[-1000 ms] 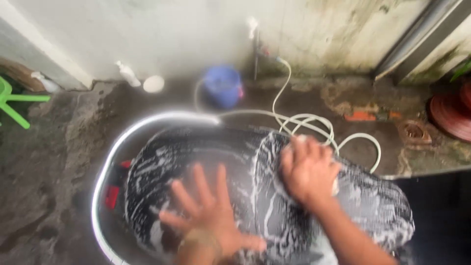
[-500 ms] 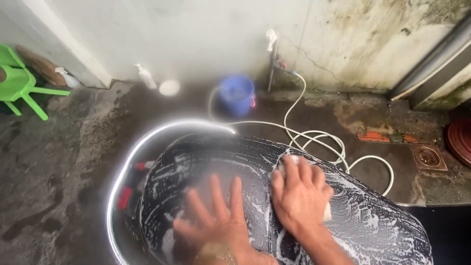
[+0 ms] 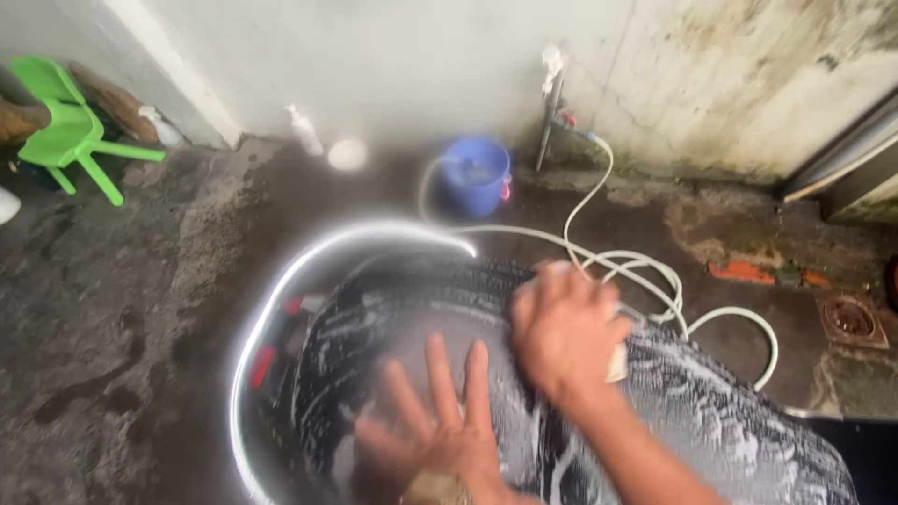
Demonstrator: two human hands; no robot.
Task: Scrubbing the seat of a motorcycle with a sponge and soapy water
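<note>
Over the metal basin [image 3: 245, 374] on the floor, the soapy dark pan [image 3: 711, 421] looks heavy, rigid and slippery; left hand [image 3: 435, 425] spread flat, right hand [image 3: 561, 327] pressing a sponge [image 3: 617, 363], so grip the rim

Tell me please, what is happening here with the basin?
A person washes a dark soapy cloth lying over a metal basin on a wet concrete floor. The left hand lies flat on the cloth, fingers spread. The right hand presses on it near a white hose. A blue bucket stands behind, below the wall tap.
</note>
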